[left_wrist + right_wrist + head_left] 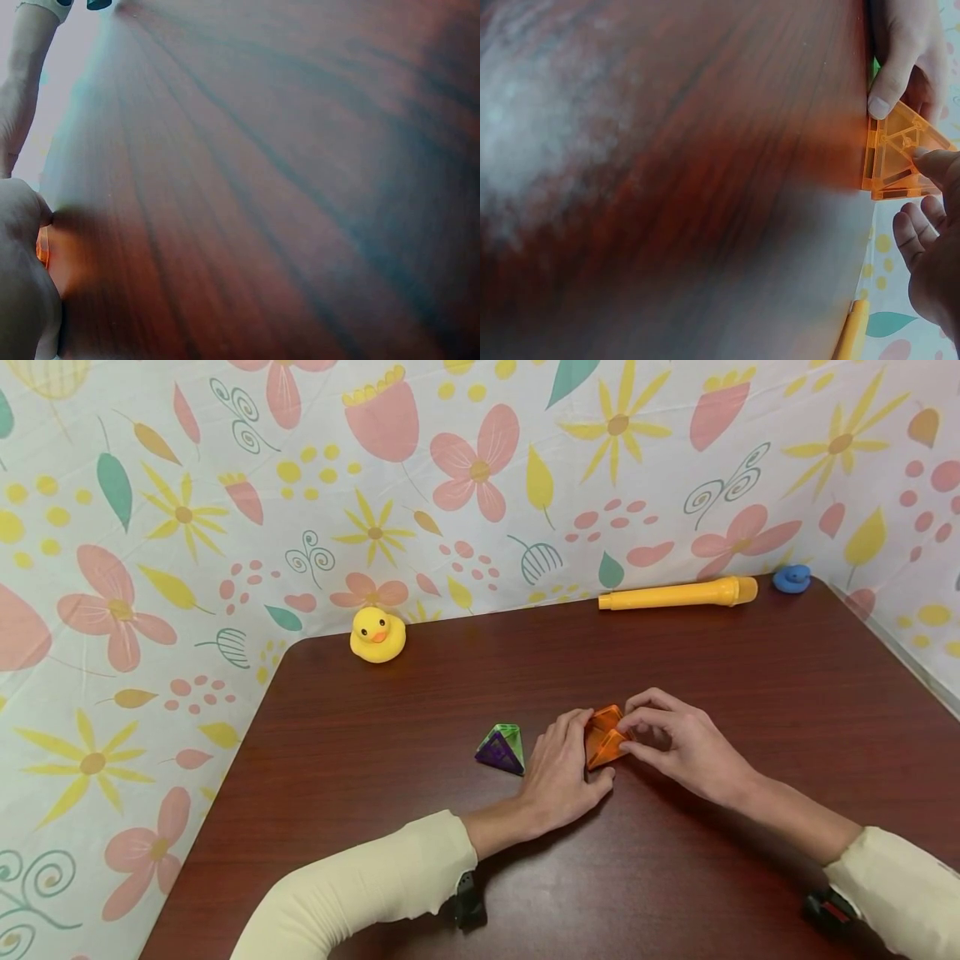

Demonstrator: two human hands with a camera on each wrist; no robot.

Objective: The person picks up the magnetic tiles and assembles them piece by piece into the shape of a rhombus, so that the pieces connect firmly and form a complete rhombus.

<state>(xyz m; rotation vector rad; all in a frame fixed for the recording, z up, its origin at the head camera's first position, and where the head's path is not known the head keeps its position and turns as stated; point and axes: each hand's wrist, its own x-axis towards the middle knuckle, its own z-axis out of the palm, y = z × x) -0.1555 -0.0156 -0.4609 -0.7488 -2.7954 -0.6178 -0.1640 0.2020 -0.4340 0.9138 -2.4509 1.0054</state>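
Orange translucent magnetic tiles (606,739) stand joined at an angle on the table, between the two hands. My left hand (557,768) holds them from the left, its fingers along the far side and its thumb at the near corner, as the right wrist view shows. With thumb and index finger, my right hand (686,747) pinches an orange tile (900,154) from the right; its other fingers are off the piece. Just left of my left hand sits a small pyramid of green and purple magnetic tiles (502,748). The left wrist view shows only a sliver of orange.
On the dark wooden table (420,710), a yellow rubber duck (378,635) sits at the back left. A yellow toy microphone (678,594) lies along the back edge, with a blue duck (792,579) at the back right corner. A flowered cloth (300,485) hangs behind.
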